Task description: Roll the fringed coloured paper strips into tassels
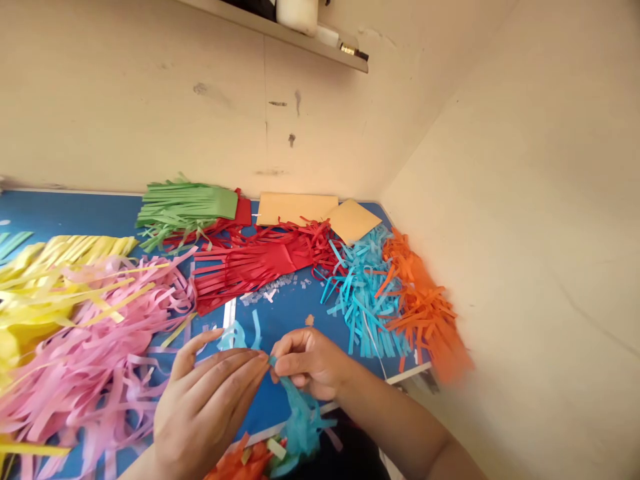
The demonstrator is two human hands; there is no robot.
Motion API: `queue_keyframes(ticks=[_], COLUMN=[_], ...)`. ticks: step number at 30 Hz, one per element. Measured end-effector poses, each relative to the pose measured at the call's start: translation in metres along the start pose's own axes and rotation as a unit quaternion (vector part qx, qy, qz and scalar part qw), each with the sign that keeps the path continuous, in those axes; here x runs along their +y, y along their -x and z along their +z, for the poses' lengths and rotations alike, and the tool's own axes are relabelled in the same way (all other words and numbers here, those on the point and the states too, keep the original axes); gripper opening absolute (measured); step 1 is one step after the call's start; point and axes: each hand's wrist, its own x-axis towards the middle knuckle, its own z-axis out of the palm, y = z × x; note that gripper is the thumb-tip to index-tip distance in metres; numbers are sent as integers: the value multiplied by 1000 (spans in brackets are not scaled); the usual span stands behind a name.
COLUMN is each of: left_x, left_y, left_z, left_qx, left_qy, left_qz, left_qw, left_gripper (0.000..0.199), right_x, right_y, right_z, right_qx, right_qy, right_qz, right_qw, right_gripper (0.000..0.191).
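Near the table's front edge, a strip of light blue fringed tissue hangs from the fingers of my right hand, which pinches its upper end. My left hand meets it fingertip to fingertip, its fingers pressed together on the blue tissue and its thumb raised. More blue strips stick out beyond the left fingers. How the tissue runs between the two hands is hidden behind the fingers.
Pink and yellow fringe cover the left side. Green and red fringe lie at the back, beside yellow-orange paper. Blue and orange fringe are at right. A shelf hangs above; orange scraps sit below.
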Motion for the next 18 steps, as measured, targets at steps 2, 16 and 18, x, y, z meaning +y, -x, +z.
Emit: queue_keyframes(ticks=[2, 16, 18], left_x=[5, 33, 33], left_y=[0, 14, 13], left_z=[6, 37, 40], left_qx=[14, 44, 57], left_qy=[29, 102, 89], left_qz=[-39, -196, -167], left_qw=[999, 974, 980], left_gripper=[12, 9, 8], right_x=[3, 20, 20], right_y=[2, 6, 7], right_z=[2, 3, 5], right_qx=[34, 101, 116], right_qy=[0, -100, -98], right_qz=[-37, -203, -232], right_qw=[999, 969, 961], right_gripper=[45, 29, 28])
